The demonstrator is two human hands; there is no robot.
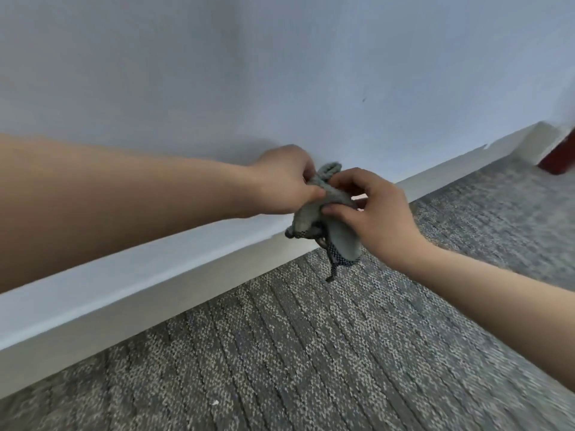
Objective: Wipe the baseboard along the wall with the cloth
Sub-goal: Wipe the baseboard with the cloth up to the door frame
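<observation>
A bunched grey-green cloth with a dark patterned edge hangs in the air just in front of the wall. My left hand pinches its upper left part and my right hand grips its right side with thumb and fingers. A corner of the cloth dangles down toward the carpet. The white baseboard runs diagonally from lower left to upper right under the pale wall, passing behind the cloth. I cannot tell whether the cloth touches the baseboard.
Grey patterned carpet covers the floor in front of the baseboard. At the far right the baseboard turns a corner beside a dark red object.
</observation>
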